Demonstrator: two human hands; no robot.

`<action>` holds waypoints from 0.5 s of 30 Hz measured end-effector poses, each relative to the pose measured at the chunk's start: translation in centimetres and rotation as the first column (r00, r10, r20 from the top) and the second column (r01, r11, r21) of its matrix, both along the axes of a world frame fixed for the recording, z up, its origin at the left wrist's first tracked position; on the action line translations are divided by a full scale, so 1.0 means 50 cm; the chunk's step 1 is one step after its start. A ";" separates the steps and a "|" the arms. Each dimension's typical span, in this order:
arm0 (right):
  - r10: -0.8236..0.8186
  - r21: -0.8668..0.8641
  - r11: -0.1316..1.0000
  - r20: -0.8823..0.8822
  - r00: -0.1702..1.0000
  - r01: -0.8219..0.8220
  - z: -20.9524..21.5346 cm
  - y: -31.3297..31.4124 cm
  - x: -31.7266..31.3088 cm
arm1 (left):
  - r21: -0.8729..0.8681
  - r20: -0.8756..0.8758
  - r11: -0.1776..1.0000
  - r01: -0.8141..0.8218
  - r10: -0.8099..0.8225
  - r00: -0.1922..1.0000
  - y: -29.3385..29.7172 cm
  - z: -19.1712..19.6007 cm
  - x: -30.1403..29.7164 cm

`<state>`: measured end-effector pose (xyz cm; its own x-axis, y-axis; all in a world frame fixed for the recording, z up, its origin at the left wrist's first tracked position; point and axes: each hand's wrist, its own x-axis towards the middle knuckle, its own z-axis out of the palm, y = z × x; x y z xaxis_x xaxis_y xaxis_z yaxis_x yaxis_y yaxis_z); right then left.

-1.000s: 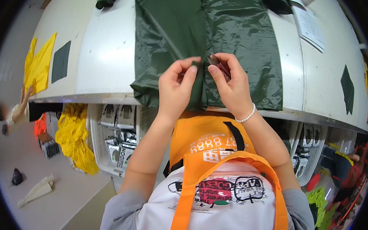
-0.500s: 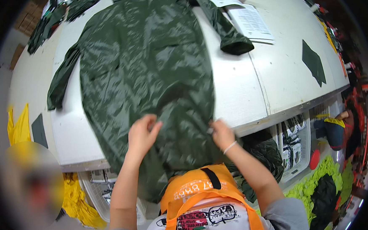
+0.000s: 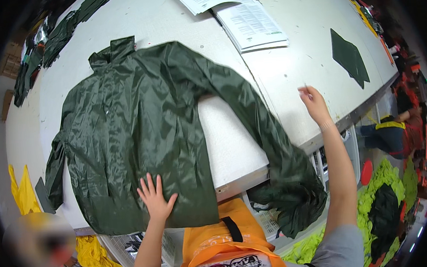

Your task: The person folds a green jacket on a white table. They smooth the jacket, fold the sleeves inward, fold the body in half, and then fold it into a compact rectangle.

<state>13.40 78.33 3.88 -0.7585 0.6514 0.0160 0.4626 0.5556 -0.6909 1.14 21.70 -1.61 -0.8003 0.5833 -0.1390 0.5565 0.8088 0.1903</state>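
While the left hand (image 3: 157, 201) splays on a glossy, creased jacket (image 3: 130, 133), the right hand (image 3: 316, 105) curls, its grip unclear.

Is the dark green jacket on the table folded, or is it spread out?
Spread out: the jacket lies with both sleeves out to the sides, and the left hand rests open near its hem.

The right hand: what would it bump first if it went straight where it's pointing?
Probably the stack of white printed sheets on the table, though the right hand might pass above; its height is unclear.
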 end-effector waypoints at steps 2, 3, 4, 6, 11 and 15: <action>-0.170 0.023 0.985 0.306 0.937 0.171 -0.054 0.069 -0.120 | -0.016 0.052 1.000 -0.005 0.006 0.999 -0.049 0.016 0.030; -0.266 0.077 0.964 0.324 0.908 0.254 -0.098 0.098 -0.157 | -0.012 0.064 1.000 0.007 -0.006 0.998 -0.070 0.021 0.034; -0.297 0.118 0.955 0.318 0.900 0.273 -0.142 0.155 -0.196 | -0.016 0.078 1.000 -0.004 0.005 0.997 -0.068 0.023 0.025; -0.358 0.179 0.931 0.271 0.893 0.319 -0.156 0.170 -0.263 | -0.046 0.086 0.996 -0.071 0.075 0.993 -0.068 0.048 0.022; -0.373 0.554 0.808 0.216 0.902 0.201 -0.157 0.166 -0.323 | 0.326 -0.055 0.913 -0.245 0.277 0.959 0.059 0.060 -0.074; 0.205 -0.181 0.968 0.171 0.964 -0.174 -0.130 -0.060 -0.300 | 0.562 0.736 0.351 -0.749 0.202 0.646 0.252 0.030 -0.176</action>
